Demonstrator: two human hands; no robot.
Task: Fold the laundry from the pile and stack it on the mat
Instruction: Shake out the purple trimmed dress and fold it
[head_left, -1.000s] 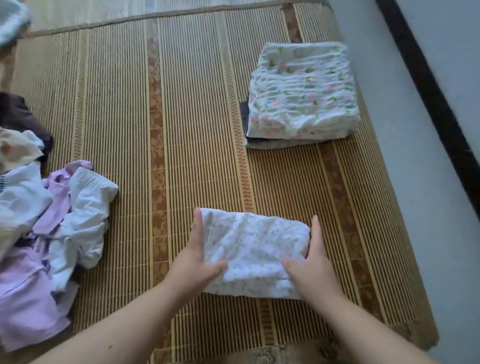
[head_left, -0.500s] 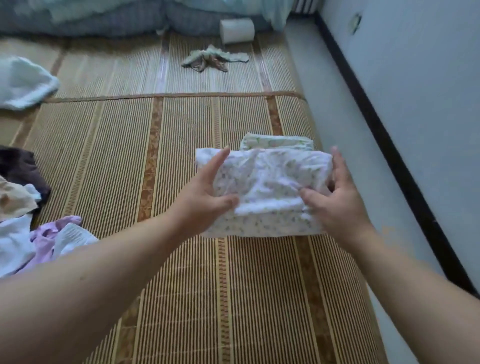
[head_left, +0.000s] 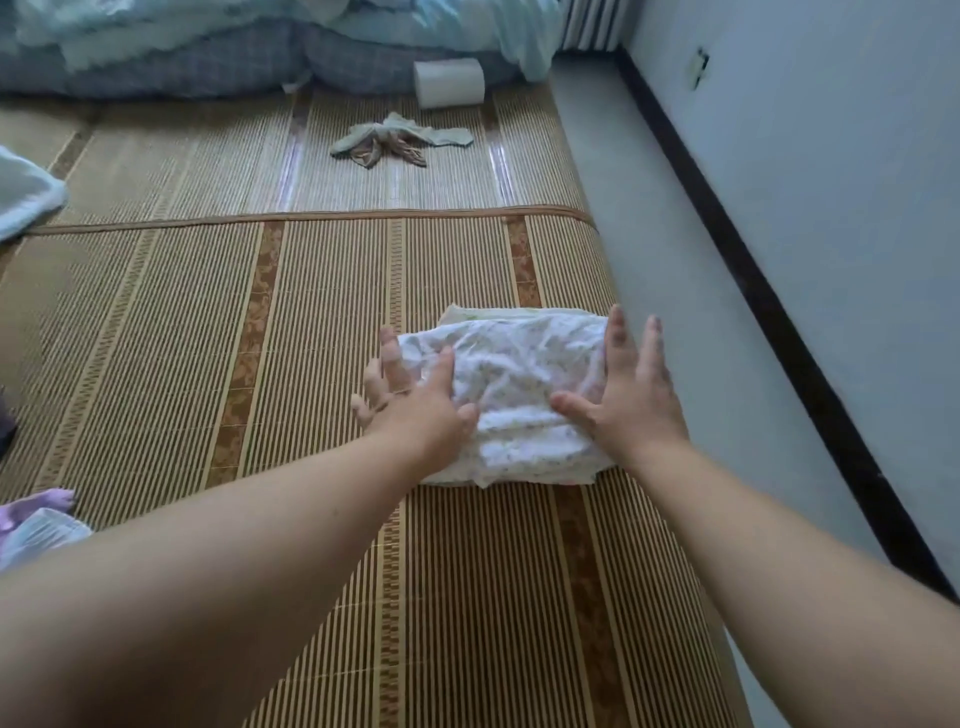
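Observation:
A folded white garment with small flowers (head_left: 519, 400) lies on top of the stack of folded laundry (head_left: 470, 313), whose floral edge shows just behind it, on the striped bamboo mat (head_left: 208, 364) near its right side. My left hand (head_left: 410, 405) rests at the garment's left end, fingers spread, thumb on the cloth. At the right end my right hand (head_left: 631, 400) lies flat, fingers straight, thumb touching the cloth. Neither hand grips it. A corner of the unfolded laundry pile (head_left: 31, 525), purple and white, shows at the lower left.
A grey floor strip (head_left: 654, 249) and a wall with a black baseboard (head_left: 779, 332) run along the mat's right edge. Beyond lie a crumpled cloth (head_left: 395, 143), a toilet paper roll (head_left: 449, 83) and bedding (head_left: 208, 47). A white cloth (head_left: 21, 192) lies at the left.
Both hands lifted the folded white garment off the near mat, carried it forward and set it down on the stack. The fingers have since spread apart off it.

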